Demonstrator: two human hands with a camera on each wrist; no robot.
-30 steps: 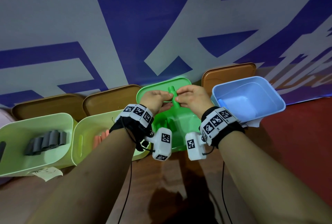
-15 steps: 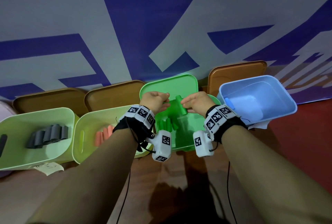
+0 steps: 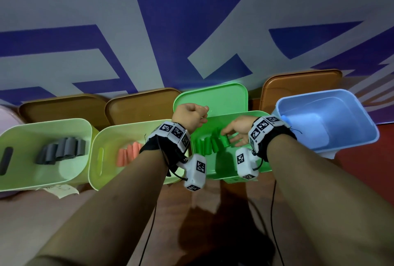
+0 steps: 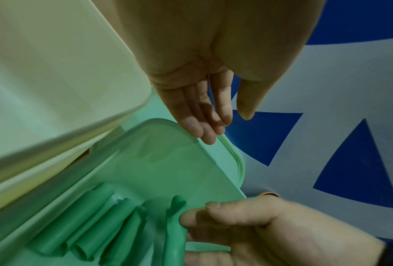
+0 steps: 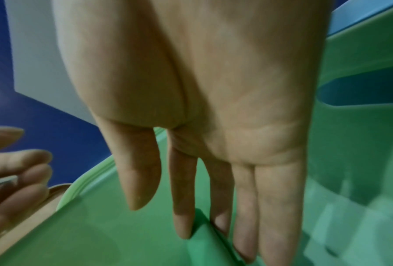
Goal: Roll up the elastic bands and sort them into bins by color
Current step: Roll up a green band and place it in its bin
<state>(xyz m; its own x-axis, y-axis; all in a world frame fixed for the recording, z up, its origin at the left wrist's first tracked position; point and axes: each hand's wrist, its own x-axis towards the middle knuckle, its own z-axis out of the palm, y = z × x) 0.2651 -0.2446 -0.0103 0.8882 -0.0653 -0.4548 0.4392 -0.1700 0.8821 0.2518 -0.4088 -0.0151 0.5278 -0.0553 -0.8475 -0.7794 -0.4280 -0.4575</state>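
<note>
A newly rolled green band [image 3: 225,140] stands in the green bin [image 3: 217,117], at the right end of a row of several green rolls [image 3: 205,145]. My right hand [image 3: 229,137] reaches into the bin. Its straight fingers [image 5: 184,225] touch that roll [image 5: 204,244], and the thumb is held apart from it. In the left wrist view the same roll [image 4: 174,232] leans against the right hand's fingertips. My left hand [image 3: 203,114] hovers over the bin's back rim, fingers relaxed [image 4: 213,129], holding nothing.
The green lid [image 3: 213,97] leans behind its bin. A blue bin [image 3: 328,120] with one blue roll [image 3: 284,118] stands at the right. To the left, pale green bins hold orange rolls [image 3: 130,152] and grey rolls [image 3: 64,150]. Brown lids [image 3: 140,103] lean against the banner wall.
Both hands held the green roll above the bin. The left hand let go, and the right hand lowered the roll into the green bin beside the other rolls.
</note>
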